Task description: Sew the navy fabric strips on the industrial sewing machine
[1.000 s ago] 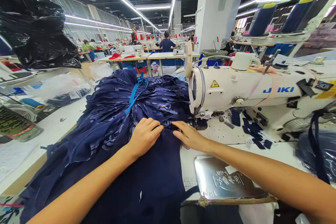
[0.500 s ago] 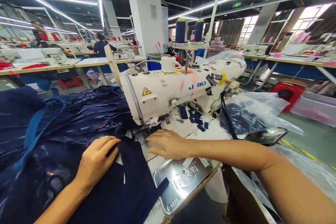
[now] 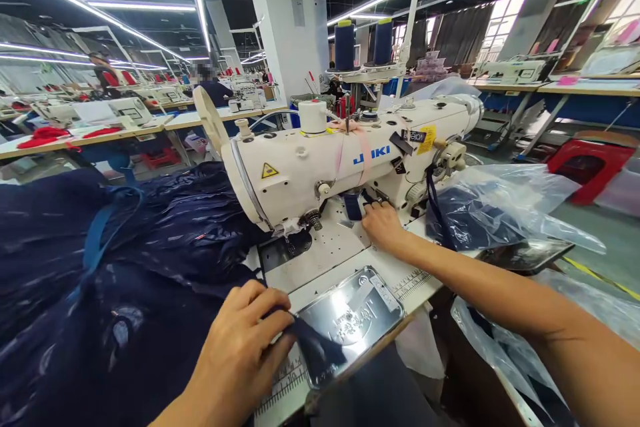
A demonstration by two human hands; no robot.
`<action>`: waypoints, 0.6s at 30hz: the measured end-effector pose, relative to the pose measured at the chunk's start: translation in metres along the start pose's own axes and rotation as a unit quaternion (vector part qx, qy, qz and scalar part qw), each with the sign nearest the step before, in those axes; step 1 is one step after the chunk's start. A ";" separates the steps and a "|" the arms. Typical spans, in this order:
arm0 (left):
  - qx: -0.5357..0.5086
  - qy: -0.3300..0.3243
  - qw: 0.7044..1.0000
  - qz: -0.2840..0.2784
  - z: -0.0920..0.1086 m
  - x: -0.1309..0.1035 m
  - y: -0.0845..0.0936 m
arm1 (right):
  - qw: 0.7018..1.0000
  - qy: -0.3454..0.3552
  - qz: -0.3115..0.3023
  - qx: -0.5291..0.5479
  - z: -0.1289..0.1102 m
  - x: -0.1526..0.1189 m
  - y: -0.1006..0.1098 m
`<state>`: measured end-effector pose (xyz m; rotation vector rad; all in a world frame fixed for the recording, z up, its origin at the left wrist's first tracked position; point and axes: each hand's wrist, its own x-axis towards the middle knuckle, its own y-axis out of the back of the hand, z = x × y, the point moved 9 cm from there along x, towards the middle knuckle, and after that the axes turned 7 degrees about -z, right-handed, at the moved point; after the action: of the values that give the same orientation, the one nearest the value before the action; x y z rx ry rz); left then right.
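My left hand is low in the middle, its fingers curled on dark navy fabric, part of which lies over a shiny embossed metal tin. My right hand reaches under the arm of a white sewing machine. Its bent fingers are closed at the spot of the small navy fabric pieces, mostly covering them; the fingertips are partly hidden. The needle area stands between my two hands, with no cloth under it.
A large heap of navy garments with a blue strap fills the left side. Clear plastic bags with navy cloth lie at the right. Behind are thread cones, a red stool, other sewing tables and people.
My right hand has moved from beside the needle, back and right to the small pieces. My left hand has come nearer and right, and the navy fabric is away from the needle.
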<state>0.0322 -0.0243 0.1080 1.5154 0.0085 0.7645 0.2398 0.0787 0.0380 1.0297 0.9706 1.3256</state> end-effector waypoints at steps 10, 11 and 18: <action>0.035 0.070 0.993 -0.094 -0.038 0.044 -0.041 | 0.964 0.170 -0.036 0.202 -0.062 0.001 0.018; 0.100 0.028 0.988 -0.114 -0.036 0.048 -0.049 | 0.956 0.184 -0.048 0.225 -0.069 0.004 0.016; 0.142 0.032 0.961 -0.234 -0.058 0.031 -0.097 | 0.956 0.191 0.027 0.222 -0.075 0.011 0.019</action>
<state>0.0724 0.0529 0.0302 1.6707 0.5278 0.4389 0.1628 0.0921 0.0356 1.1603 1.5964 1.4148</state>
